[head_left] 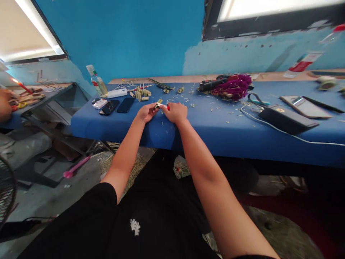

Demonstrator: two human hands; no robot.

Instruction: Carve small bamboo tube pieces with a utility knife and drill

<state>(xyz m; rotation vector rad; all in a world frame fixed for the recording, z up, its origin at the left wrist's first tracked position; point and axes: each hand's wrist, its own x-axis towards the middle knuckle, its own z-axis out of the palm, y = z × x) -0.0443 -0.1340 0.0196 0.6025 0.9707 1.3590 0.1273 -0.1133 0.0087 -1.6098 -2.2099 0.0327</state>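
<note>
A short green stem piece point(157, 104) is held between the fingertips of the left hand point(146, 112), just above the near part of the blue table point(215, 133). The left hand is closed narrowly around the piece. The right hand point(175, 112) is closed on a small red-handled tool point(167, 107), whose tip is set against the stem piece; what kind of tool it is cannot be told. Both hands are placed close together, nearly touching, near the front edge of the table.

Small clippings are scattered over the table surface around the hands. Just beyond the hands, a cluster of cut stem sections point(141, 94) is seen lying on the table. To the left of the hands, two dark phones point(118, 106) are laid side by side, with a white box point(100, 104) beside them and a white power bank point(116, 93) further back. A clear bottle point(97, 82) is stood at the far left corner.

To the far right of the hands, a purple bundle point(234, 87) is seen beside a black tool point(212, 84). Further right, scissors point(257, 99), a dark power bank point(287, 120) with a white cable point(296, 136), and a tablet point(306, 107) are laid out. At the left edge, another person's hand point(4, 104) is seen at a separate table.
</note>
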